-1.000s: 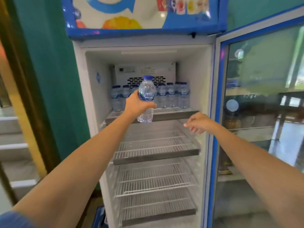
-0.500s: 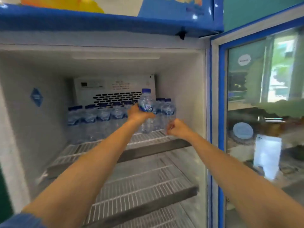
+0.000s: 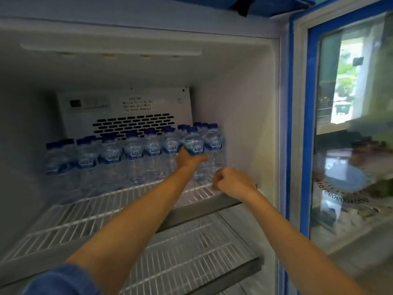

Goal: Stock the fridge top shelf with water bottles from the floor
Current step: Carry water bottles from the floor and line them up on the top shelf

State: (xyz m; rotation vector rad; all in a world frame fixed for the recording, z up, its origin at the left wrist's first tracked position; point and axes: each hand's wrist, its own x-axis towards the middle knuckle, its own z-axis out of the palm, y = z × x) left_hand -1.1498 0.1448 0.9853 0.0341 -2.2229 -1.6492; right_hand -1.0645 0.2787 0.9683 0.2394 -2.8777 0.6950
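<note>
2 hands in view, 1 bottle held. L hand [image 3: 188,159] wraps a water bottle [image 3: 194,145] around its middle, upright, over the top shelf [image 3: 106,209] at approx 1 o'clock of frame centre. Bottle: clear plastic, blue cap, blue-white AQUA label, slightly blurred. R hand [image 3: 230,183] curled into a loose fist, nothing in it, above the shelf's front right corner, near the bottle's base at its 4 o'clock. Row of bottles [image 3: 131,154] along the back: front rank approx 8 caps, more behind, exact count unclear. 2 wire shelves visible. Glass door [image 3: 350,124] open at 3 o'clock.
</note>
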